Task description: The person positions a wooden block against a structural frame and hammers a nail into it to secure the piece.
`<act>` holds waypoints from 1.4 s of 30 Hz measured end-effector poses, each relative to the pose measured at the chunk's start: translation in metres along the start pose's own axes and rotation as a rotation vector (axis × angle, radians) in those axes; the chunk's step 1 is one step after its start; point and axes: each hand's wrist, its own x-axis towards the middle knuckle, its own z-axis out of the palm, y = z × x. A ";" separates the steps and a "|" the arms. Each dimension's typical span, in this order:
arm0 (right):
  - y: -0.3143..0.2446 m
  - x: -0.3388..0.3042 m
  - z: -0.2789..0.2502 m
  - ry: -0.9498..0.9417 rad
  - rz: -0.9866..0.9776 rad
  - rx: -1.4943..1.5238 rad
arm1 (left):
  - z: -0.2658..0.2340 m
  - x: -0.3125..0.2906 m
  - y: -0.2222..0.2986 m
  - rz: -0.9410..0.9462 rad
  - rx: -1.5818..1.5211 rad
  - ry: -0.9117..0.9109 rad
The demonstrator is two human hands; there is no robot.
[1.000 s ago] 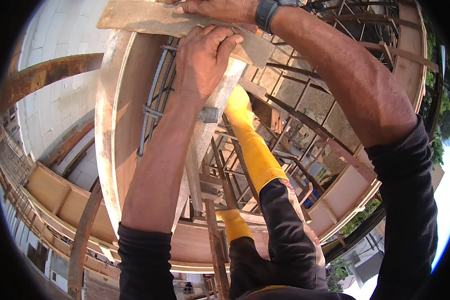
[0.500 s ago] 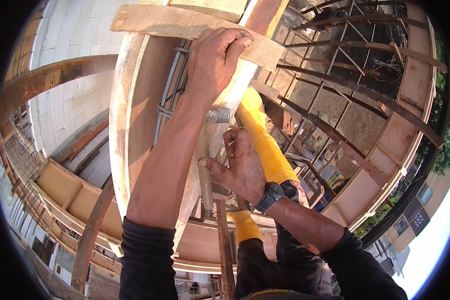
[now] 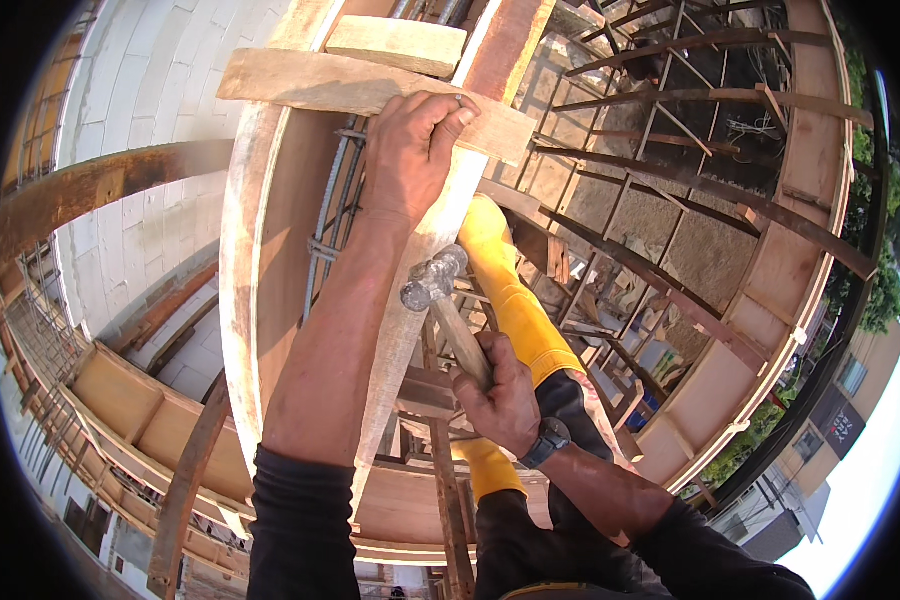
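Note:
My left hand [image 3: 410,155] presses on a wooden strip [image 3: 310,82] that lies across the two long side boards of a formwork trough. Its thumb and forefinger are pinched on a small nail [image 3: 459,100] at the strip's right part. My right hand [image 3: 500,395], with a dark watch on the wrist, is wrapped round the wooden handle of a hammer [image 3: 460,340]. The metal hammer head [image 3: 435,278] is raised beside the right side board [image 3: 410,285], below the left hand.
Steel reinforcing bars [image 3: 335,195] run inside the trough. A short wood block [image 3: 395,45] lies just beyond the strip. My yellow boots [image 3: 510,290] are at the right of the trough, over open timber framing [image 3: 660,210]. A white block wall [image 3: 150,100] rises on the left.
My right hand, earlier open next to the hammer, has closed on its handle and lifted it off the side board. My left hand remains at the nail; the view has shifted slightly.

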 end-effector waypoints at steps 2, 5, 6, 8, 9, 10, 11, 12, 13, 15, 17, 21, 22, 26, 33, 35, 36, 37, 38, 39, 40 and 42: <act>0.000 -0.005 -0.034 -0.022 -0.076 0.067 | 0.002 0.001 -0.002 0.031 0.000 0.011; -0.018 0.001 -0.069 0.086 -0.039 0.088 | 0.000 -0.004 -0.005 0.076 0.027 0.014; -0.025 0.012 -0.078 0.111 -0.059 0.069 | -0.001 -0.005 -0.004 0.087 0.038 0.014; -0.044 0.035 -0.093 0.112 -0.020 0.105 | -0.003 -0.008 -0.006 0.101 0.073 0.023; -0.049 0.044 -0.092 0.140 -0.068 0.141 | -0.002 -0.009 -0.008 0.105 0.091 0.037; -0.053 0.053 -0.092 0.168 -0.114 0.174 | 0.000 -0.009 -0.007 0.104 0.104 0.045; -0.057 0.064 -0.098 0.146 -0.165 0.090 | 0.002 -0.008 -0.007 0.113 0.108 0.047; -0.062 0.076 -0.107 0.124 -0.209 0.004 | 0.006 -0.008 -0.004 0.118 0.109 0.045; -0.068 0.085 -0.111 0.098 -0.257 -0.071 | 0.005 -0.009 -0.005 0.125 0.119 0.041; -0.080 0.090 -0.109 0.074 -0.295 -0.047 | 0.006 -0.011 -0.009 0.132 0.126 0.080; -0.080 0.085 -0.110 0.099 -0.419 -0.060 | 0.009 -0.010 -0.012 0.144 0.134 0.116; -0.081 0.093 -0.111 0.146 -0.515 -0.292 | 0.012 -0.013 -0.009 0.160 0.160 0.131; -0.084 0.099 -0.110 0.142 -0.472 -0.394 | 0.010 -0.011 -0.010 0.165 0.172 0.133; -0.094 0.099 -0.109 0.158 -0.460 -0.365 | 0.006 -0.012 -0.009 0.200 0.113 0.118; -0.083 0.111 -0.115 0.011 -0.218 -0.506 | 0.011 -0.013 -0.009 0.191 0.151 0.124; -0.079 0.113 -0.116 0.074 -0.335 -0.424 | 0.007 -0.013 -0.007 0.148 0.152 0.084; -0.076 0.108 -0.116 0.080 -0.358 -0.366 | 0.009 -0.014 -0.007 0.164 0.121 0.087; -0.073 0.106 -0.115 0.086 -0.380 -0.307 | 0.008 -0.015 -0.009 0.171 0.127 0.102; -0.065 0.112 -0.112 0.130 -0.406 -0.239 | 0.008 -0.016 -0.011 0.177 0.135 0.115; -0.068 0.117 -0.111 0.130 -0.343 -0.184 | 0.009 -0.014 -0.011 0.189 0.135 0.132; -0.073 0.121 -0.110 0.129 -0.280 -0.129 | 0.011 -0.013 -0.011 0.194 0.133 0.133; -0.068 0.132 -0.109 0.168 -0.243 -0.073 | 0.014 -0.014 -0.008 0.201 0.136 0.130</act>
